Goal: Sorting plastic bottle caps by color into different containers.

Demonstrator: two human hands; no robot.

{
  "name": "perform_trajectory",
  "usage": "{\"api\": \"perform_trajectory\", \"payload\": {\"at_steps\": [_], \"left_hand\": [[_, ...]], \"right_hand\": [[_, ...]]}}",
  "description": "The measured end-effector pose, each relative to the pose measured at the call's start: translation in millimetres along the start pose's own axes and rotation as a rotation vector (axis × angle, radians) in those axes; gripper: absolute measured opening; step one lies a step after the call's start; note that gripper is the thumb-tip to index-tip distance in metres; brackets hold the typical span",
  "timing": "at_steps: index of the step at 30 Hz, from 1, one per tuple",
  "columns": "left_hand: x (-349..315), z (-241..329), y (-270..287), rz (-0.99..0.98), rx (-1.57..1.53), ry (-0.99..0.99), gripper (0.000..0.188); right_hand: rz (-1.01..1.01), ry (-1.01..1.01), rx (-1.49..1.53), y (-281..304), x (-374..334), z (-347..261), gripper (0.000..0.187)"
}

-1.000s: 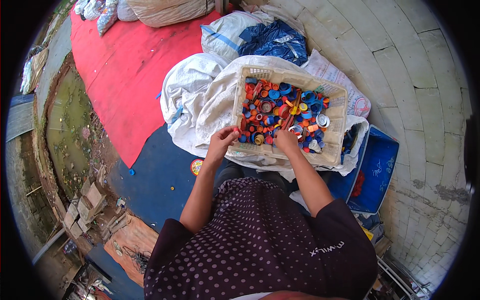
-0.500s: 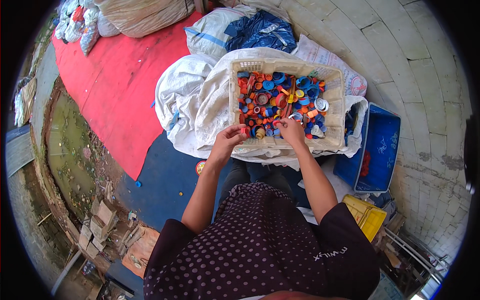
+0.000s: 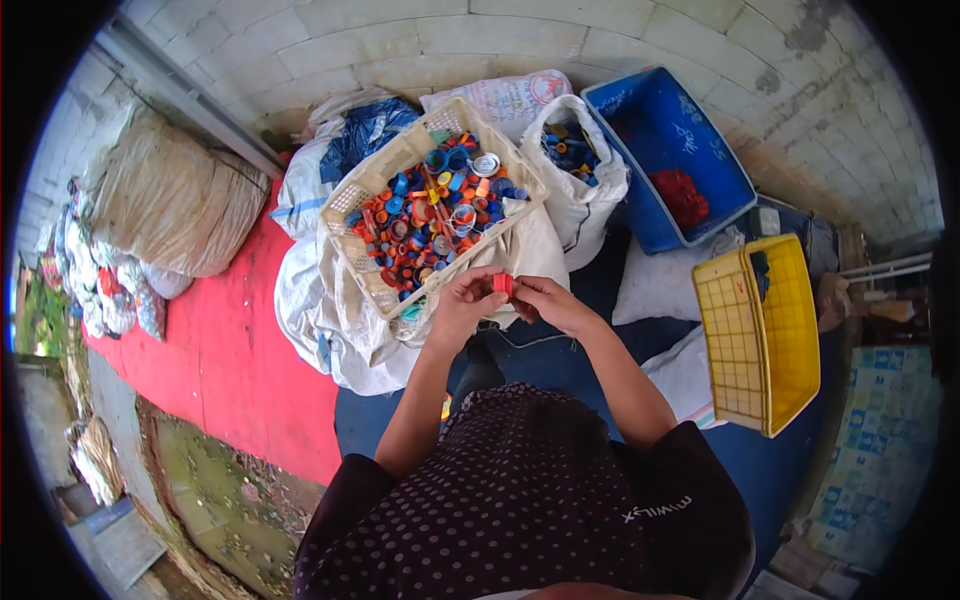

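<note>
We see a red bottle cap [image 3: 503, 284] pinched in the fingers of the left hand [image 3: 460, 305], just outside the near edge of a cream basket [image 3: 355, 260]. The right hand [image 3: 552, 304] is close at its other side, fingers curled; we cannot tell whether they grip the cap too. Loose caps [image 3: 415, 210], mostly red, orange and blue, lie heaped in the basket, which rests on white cloth sacking [image 3: 525, 235]. To its right we find an open sack [image 3: 590, 215] with blue caps inside, a blue bin [image 3: 640, 130] and a yellow crate [image 3: 735, 345]
</note>
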State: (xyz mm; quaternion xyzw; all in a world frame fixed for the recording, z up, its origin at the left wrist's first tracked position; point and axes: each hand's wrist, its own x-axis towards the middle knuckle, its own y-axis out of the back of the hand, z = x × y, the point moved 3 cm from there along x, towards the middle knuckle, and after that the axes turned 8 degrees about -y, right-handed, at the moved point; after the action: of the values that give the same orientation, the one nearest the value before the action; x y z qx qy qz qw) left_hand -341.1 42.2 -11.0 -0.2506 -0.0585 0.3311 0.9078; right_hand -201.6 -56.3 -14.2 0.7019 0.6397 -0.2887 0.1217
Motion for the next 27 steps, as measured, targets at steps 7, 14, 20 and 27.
{"api": "perform_trajectory", "payload": {"at_steps": [7, 14, 20, 27], "left_hand": [[-36.7, -44.0, -116.5, -0.353, 0.274, -0.024, 0.043], [-71.4, -82.8, -190.9, -0.508, 0.246, 0.066, 0.038], [-81.6, -101.8, -237.9, -0.625, 0.319, 0.030, 0.032], [-81.2, -120.9, -280.7, -0.522, 0.214, 0.101, 0.029]], "right_hand": [[0.214, 0.182, 0.262, 34.6, -132.3, 79.5, 0.025], [0.273, 0.315, 0.636, 36.8, -219.3, 134.8, 0.019], [0.462, 0.444, 0.826, 39.2, -265.3, 148.1, 0.006], [0.807, 0.674, 0.631, 67.3, -285.5, 152.7, 0.009]]}}
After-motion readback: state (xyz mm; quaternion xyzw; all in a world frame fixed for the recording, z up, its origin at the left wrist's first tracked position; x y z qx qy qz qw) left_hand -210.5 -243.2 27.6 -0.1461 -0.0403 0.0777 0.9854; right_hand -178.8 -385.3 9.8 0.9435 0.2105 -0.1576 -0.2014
